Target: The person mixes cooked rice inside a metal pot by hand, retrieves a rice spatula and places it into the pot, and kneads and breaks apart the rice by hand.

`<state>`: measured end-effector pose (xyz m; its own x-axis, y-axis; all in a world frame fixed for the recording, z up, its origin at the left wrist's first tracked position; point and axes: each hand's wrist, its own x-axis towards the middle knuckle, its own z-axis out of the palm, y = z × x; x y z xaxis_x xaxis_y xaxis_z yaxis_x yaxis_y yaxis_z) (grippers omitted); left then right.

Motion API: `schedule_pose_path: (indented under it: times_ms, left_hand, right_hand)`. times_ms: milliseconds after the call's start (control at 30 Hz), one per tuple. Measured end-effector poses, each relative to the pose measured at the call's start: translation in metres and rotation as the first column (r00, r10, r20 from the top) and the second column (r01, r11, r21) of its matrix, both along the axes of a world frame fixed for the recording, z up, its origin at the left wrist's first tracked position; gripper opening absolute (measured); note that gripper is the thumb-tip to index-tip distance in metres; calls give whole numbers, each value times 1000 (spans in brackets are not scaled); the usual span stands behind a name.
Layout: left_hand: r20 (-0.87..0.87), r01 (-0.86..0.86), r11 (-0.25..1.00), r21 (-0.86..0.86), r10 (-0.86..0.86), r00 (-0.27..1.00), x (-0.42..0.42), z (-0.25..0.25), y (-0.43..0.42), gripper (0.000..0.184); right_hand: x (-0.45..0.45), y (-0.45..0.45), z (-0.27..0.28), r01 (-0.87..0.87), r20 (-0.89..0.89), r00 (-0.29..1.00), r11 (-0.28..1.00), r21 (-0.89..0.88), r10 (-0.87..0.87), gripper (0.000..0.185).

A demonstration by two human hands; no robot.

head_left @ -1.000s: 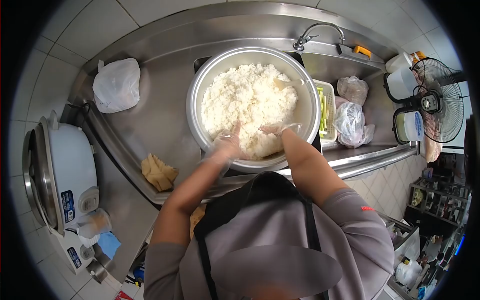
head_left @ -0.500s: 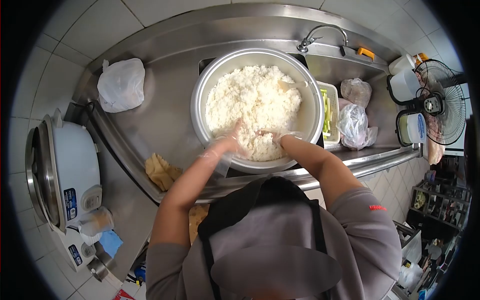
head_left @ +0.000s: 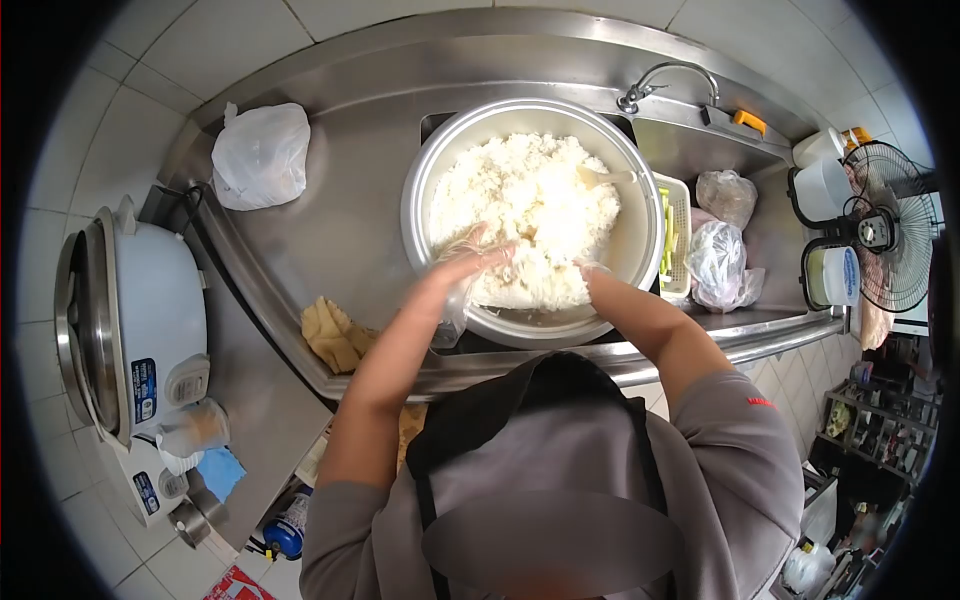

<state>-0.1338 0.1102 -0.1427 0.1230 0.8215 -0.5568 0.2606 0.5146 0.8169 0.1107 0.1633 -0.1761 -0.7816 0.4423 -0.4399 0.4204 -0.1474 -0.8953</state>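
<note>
A large round metal pot (head_left: 418, 170) holds a mass of white cooked rice (head_left: 530, 195). My left hand (head_left: 474, 254), in a clear plastic glove, is at the near left part of the rice with thumb and fingers apart. On the near right, my right hand (head_left: 590, 273), also gloved, pushes into the rice; its fingers are mostly hidden there. A pale rice paddle (head_left: 610, 177) rests in the rice by the pot's right wall.
The pot stands over a steel sink counter (head_left: 350, 160). A white plastic bag (head_left: 262, 158) and a tan cloth (head_left: 335, 335) lie left. To the right are a basket of green stalks (head_left: 678, 240), bagged items (head_left: 720, 262), a faucet (head_left: 670, 75) and a fan (head_left: 885, 230).
The whole view has shifted slightly. My left hand has moved a little up and inward over the rice with its fingers spreading. My right hand stays at the near right side.
</note>
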Motion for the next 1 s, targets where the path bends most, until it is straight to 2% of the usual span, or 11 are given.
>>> schedule_pose_path:
  times_ms: [167,267,400,500,533,633,667,733,800,933,1000]
  left_hand:
    - [40,-126,965,-230,139,990,10,94,5,89]
    - [601,-229,901,-369,419,680,18,53,5,80]
    - [405,-352,858,-373,492,771,39,34,8,81]
    - [578,-311,826,-470,554,599,44,11,17,73]
    - [534,-320,838,-442,532,657,43,16,15,71]
    - [382,-327,875,-357,456,804,44,58,4,65]
    - [315,-276,904,-328,380,870,45,70,1,65]
    - [164,-164,946,-280,215,963,43,87,-3,66]
    - [374,-94,984,-152,146,916,36,20,0,61]
    - [487,29,996,80,-65,871,43,8,-6,48]
    - [320,78,994,73,-98,943,43,10,1,49]
  right_hand:
    - [-7,11,0,137,-296,946,990,-7,-133,66]
    - [-17,29,16,190,-368,894,961,-203,-254,68]
    - [-49,68,59,298,51,849,396,-869,-526,65]
    - [-65,72,44,604,319,775,787,-125,-545,65]
    - [-59,64,77,530,253,841,823,-204,-478,68]
    - [-43,74,92,-21,385,918,958,285,-95,71]
    - [-34,67,103,-11,430,891,937,349,-149,73]
    - [-12,76,64,-197,529,848,925,325,-6,75]
    - [2,76,56,-483,654,732,822,303,189,75]
    - [-2,22,67,-467,799,593,849,246,95,69]
    - [-8,6,70,-454,855,517,862,226,47,65]
